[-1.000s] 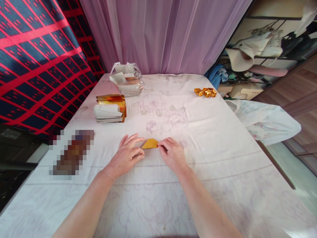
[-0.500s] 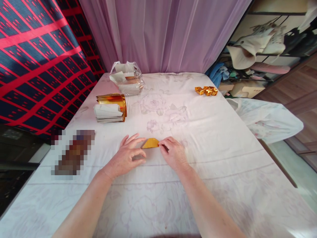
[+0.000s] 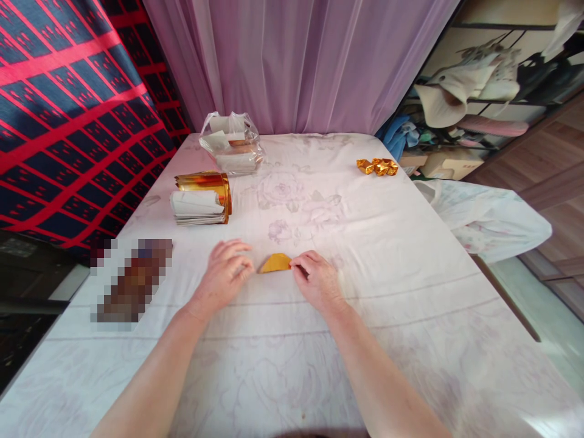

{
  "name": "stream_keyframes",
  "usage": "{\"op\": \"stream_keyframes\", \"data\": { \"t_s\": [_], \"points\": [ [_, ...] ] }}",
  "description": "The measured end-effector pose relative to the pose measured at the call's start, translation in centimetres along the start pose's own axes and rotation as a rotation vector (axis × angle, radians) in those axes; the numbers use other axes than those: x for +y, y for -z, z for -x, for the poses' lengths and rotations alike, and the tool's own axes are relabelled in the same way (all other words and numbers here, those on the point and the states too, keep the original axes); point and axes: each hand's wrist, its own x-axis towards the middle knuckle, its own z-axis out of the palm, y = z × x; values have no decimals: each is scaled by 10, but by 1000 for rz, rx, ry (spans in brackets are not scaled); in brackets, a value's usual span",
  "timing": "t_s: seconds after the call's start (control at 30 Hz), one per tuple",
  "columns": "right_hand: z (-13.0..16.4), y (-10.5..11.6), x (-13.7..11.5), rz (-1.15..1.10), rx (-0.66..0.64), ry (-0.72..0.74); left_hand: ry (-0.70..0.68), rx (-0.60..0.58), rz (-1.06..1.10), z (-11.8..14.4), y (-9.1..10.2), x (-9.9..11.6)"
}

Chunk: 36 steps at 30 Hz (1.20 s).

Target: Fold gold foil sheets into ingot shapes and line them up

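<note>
A small folded piece of gold paper (image 3: 275, 263) lies in front of me on the cloth-covered table, wide at its base and narrower at the top. My right hand (image 3: 317, 275) pinches its right corner between thumb and fingertips. To the left of the paper, my left hand (image 3: 227, 271) is held apart from it, fingers loosely bent and spread, nothing in them. Beyond my left hand stands a stack of gold-and-white paper sheets (image 3: 201, 207), curled over. Several folded gold paper pieces (image 3: 376, 166) sit together at the far right.
A clear plastic bag (image 3: 232, 143) with more paper in it lies at the back left. A blurred-out item (image 3: 137, 280) rests near the left edge. Purple curtain (image 3: 296, 61) hangs behind the table; a shelf with shoes and a white bag (image 3: 502, 219) are off to the right.
My left hand has drawn back to the left, away from the gold paper, its fingers curling in a little. My right hand keeps its pinch on the corner.
</note>
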Motion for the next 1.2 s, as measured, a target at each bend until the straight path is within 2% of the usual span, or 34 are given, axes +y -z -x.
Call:
{"op": "stream_keyframes", "data": {
  "t_s": [0.07, 0.1, 0.13, 0.2, 0.27, 0.4, 0.53, 0.7, 0.77, 0.83, 0.87, 0.93, 1.2],
  "points": [
    [0, 0, 0, 0, 3, -1, 194, 406, -141, 0, 13, -19],
    [0, -1, 1, 0, 4, 0, 307, 531, -237, 1, 19, -27],
    [0, -1, 1, 0, 4, 0, 380, 584, -308, 2, 23, -34],
    [0, -1, 1, -1, 9, 2, 423, 485, -354, 6, 25, -42],
    [0, -2, 0, -4, 19, 7, 429, 436, -364, 8, 22, -46],
    [0, -1, 0, -11, 23, 12, 407, 462, -373, 10, 17, -48],
    [0, -1, 1, -18, 19, 17, 371, 414, -362, 10, 18, -49],
    [0, -2, 1, -9, 21, 7, 285, 300, -266, 5, 6, -28],
    [1, -2, 1, -9, 20, 5, 145, 221, -215, 2, 0, -15],
    [1, -2, 1, -12, 26, 12, -22, 70, -146, 0, -5, -2],
    [1, -2, 1, -13, 28, 18, -74, 3, -119, -1, -6, 4],
    [1, -2, 2, -12, 31, 31, -118, -58, -115, -2, -9, 12],
    [1, -2, 3, 8, 47, 61, -176, -60, -170, -3, -16, 19]
  ]
}}
